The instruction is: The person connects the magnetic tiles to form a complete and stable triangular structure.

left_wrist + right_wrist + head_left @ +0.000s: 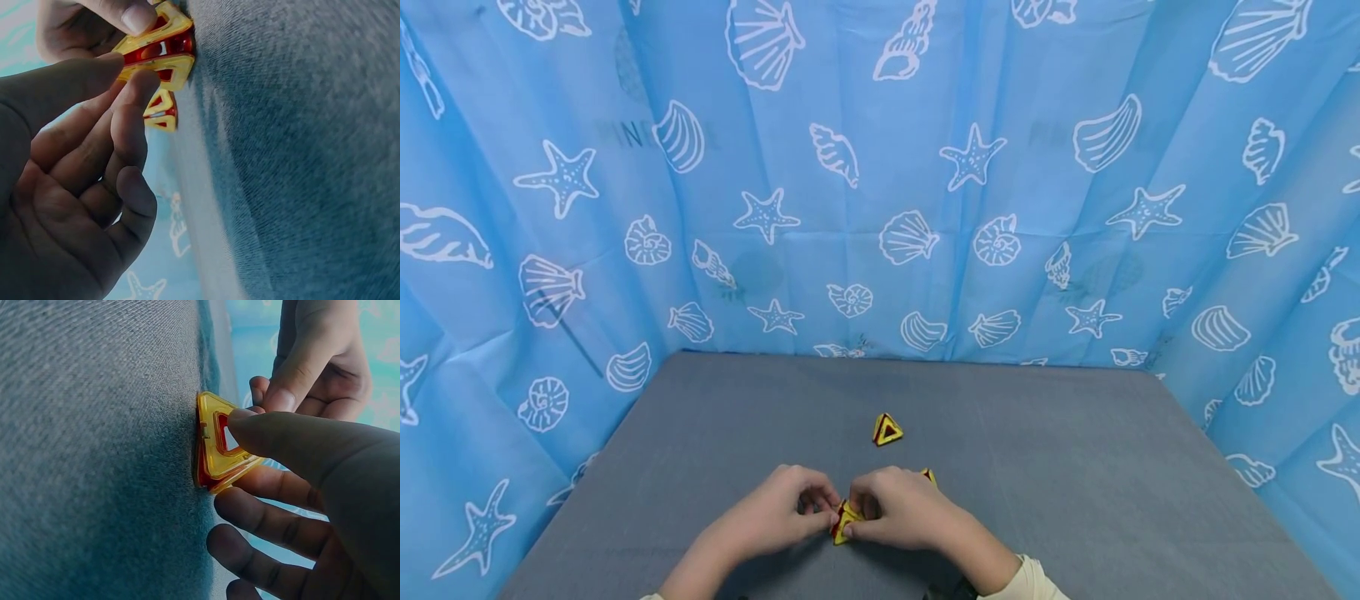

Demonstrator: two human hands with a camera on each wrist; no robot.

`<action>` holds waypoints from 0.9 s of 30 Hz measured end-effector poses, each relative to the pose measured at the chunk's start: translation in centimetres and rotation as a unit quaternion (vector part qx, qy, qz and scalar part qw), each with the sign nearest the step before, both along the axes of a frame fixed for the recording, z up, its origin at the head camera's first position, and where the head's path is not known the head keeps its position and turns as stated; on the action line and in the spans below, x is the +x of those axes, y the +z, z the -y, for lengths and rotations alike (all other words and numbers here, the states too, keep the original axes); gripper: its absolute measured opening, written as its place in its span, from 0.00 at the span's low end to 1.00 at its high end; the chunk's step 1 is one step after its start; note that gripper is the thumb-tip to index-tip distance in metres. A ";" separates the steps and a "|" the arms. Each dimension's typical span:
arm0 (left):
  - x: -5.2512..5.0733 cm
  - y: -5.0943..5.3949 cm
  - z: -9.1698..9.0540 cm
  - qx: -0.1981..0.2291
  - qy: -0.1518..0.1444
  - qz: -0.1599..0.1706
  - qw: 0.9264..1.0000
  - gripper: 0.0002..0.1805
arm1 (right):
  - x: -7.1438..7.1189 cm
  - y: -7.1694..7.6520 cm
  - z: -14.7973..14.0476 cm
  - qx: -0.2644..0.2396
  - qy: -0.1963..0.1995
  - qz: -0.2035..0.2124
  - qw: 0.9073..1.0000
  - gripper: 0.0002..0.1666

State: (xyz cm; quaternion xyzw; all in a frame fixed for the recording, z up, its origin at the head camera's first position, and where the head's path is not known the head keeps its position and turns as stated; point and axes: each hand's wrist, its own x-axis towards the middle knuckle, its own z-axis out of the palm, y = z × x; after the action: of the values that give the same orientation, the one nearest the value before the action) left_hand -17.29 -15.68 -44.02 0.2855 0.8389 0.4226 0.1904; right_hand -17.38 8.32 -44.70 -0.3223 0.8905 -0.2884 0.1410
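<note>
A yellow-and-red triangular block stands on the grey cloth between my two hands. My left hand pinches one side of it with thumb and index finger, the other fingers loosely bent. From the opposite side my right hand pinches it, thumb on the yellow triangular face. In the left wrist view, red parts show between two yellow faces of the block. My fingers cover part of it in every view.
A similar triangular block lies farther back on the grey tabletop. Another yellow-and-red piece peeks out behind my right hand, mostly hidden. A blue curtain with white shells and starfish surrounds the back and sides.
</note>
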 end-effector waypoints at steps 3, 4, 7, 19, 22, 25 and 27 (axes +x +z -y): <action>0.0 -0.1 -0.1 0.001 0.004 -0.002 1.000 0.03 | 0.0 0.1 0.0 -0.005 0.001 0.002 1.000 0.09; 0.0 -0.1 -0.2 0.001 0.005 -0.004 1.000 0.03 | 0.0 0.1 0.0 -0.006 0.001 0.003 1.000 0.09; 0.0 -0.1 -0.3 0.001 0.008 -0.006 1.000 0.03 | 0.0 0.1 0.0 -0.011 0.001 0.007 1.000 0.09; 0.0 -0.3 -0.6 -0.005 0.017 -0.009 1.000 0.03 | -0.1 -0.1 -0.1 -0.023 0.003 0.014 1.000 0.10; 0.0 -0.2 -0.6 -0.007 0.016 -0.015 1.000 0.04 | -0.2 -0.1 -0.1 -0.024 0.003 0.015 1.000 0.11; 0.1 -0.2 -0.6 -0.007 0.013 -0.017 1.000 0.04 | -0.2 -0.1 -0.1 -0.022 0.001 0.015 1.000 0.12; 0.1 -0.2 -0.6 -0.007 0.011 -0.017 1.000 0.04 | -0.2 -0.2 -0.1 -0.019 -0.001 0.016 1.000 0.12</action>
State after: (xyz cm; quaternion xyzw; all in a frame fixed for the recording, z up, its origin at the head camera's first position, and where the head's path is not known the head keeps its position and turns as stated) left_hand -17.16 -15.11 -44.22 0.2819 0.8482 0.4138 0.1730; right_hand -17.53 8.39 -44.87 -0.3196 0.8827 -0.3109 0.1489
